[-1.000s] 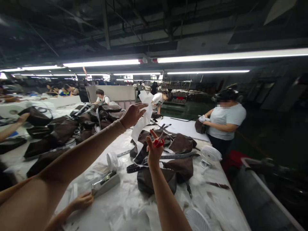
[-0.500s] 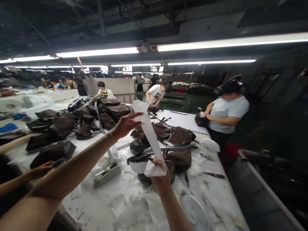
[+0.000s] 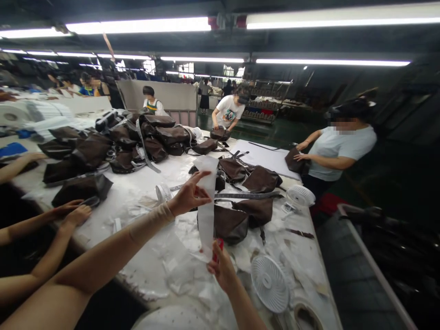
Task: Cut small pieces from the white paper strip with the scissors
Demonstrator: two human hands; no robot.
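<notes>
A long white translucent strip, like paper or film [image 3: 207, 224], hangs nearly upright above the table. My left hand [image 3: 189, 196] grips it near its upper part, thumb and fingers at its edge. At its lower end, my right hand [image 3: 224, 270] is closed around a small red tool [image 3: 217, 250]; its working end is hidden, so I cannot tell its exact kind. Just behind the strip lie brown leather-like bags [image 3: 231, 223] with dark straps. A grey strap with holes [image 3: 245, 196] runs across them.
Brown bags [image 3: 91, 153] are heaped at the left back. White fans [image 3: 270, 282] stand at the right side, near a tape roll [image 3: 305, 316]. A co-worker's hands [image 3: 77, 211] work at the left; another person [image 3: 343, 142] stands at the right by a grey bin [image 3: 371, 270].
The strip has straightened to nearly upright, and its folded lower end has left my right hand's grasp. The red tool now shows clearly there. The view has tilted down.
</notes>
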